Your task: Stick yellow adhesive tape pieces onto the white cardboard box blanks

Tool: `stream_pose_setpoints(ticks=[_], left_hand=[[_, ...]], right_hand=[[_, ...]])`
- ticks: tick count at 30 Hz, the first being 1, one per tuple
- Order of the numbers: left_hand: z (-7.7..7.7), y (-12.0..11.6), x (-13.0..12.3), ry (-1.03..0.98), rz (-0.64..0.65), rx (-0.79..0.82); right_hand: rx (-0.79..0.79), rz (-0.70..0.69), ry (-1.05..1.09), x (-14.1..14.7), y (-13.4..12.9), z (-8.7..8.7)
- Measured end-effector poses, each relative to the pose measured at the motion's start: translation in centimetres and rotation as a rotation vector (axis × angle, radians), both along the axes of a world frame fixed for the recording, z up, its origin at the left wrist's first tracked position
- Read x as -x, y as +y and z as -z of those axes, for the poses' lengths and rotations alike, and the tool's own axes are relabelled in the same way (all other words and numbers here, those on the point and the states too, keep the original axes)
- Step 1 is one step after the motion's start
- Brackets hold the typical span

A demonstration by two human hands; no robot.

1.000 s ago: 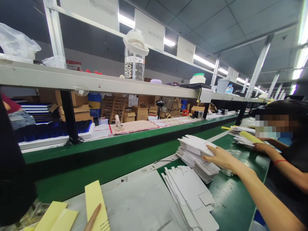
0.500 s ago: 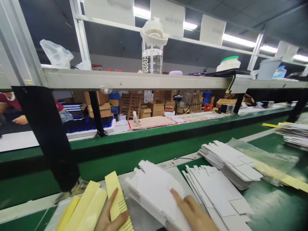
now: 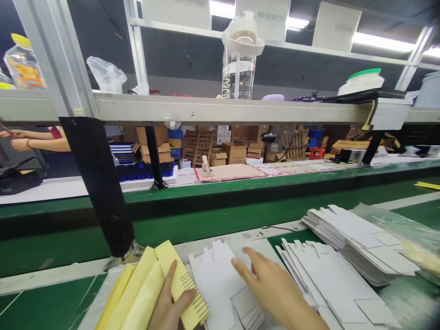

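My left hand (image 3: 172, 300) grips a folded yellow leaflet (image 3: 184, 284) with black printed lines, thumb and index finger on its face. Beside it on the left lie more yellow folded papers (image 3: 135, 293), overlapping each other. Right of the leaflet, a stack of white flattened cartons (image 3: 220, 270) lies on the worktop, its lower edge cut off by the frame. Over the right part of that stack is my right hand (image 3: 270, 279), its fingers apart and nothing gripped; whether a fingertip touches the top carton I cannot tell.
Two more stacks of white flattened cartons, a nearer one (image 3: 335, 275) and a farther one (image 3: 360, 238), lie to the right. A clear plastic bag (image 3: 392, 224) is behind them. A black-wrapped post (image 3: 99, 192) rises at the left. Across the bench, another person's arms (image 3: 41, 140) show.
The white carton stack has come down flat beside the leaflet, and my right hand has loosened from it. My left hand keeps the yellow leaflet. The view has turned left.
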State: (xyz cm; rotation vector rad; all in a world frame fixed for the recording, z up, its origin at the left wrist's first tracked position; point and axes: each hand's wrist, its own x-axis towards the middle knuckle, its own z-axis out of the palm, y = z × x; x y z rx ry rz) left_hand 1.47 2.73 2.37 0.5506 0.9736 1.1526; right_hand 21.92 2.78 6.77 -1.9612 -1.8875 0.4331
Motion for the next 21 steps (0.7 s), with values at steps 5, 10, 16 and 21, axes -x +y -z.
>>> stream_pose_setpoints(ticks=[5, 10, 16, 21], left_hand=[[2.0, -0.3, -1.4, -0.068, -0.055, -0.031], [2.5, -0.6, -2.7, -0.188, -0.119, -0.071], [-3.3, -0.7, 0.8, -0.060, -0.176, -0.236], [-6.6, -0.9, 4.1, 0.251, -0.458, -0.573]], right_hand=[[0.144, -0.049, 0.148, -0.3, 4.5, 3.0], [0.241, -0.110, 0.414, 0.4, 4.4, 4.6], [0.213, -0.147, 1.088, -1.0, 2.2, -0.1], [-0.033, -0.325, 1.192, -1.1, -0.3, -1.0]])
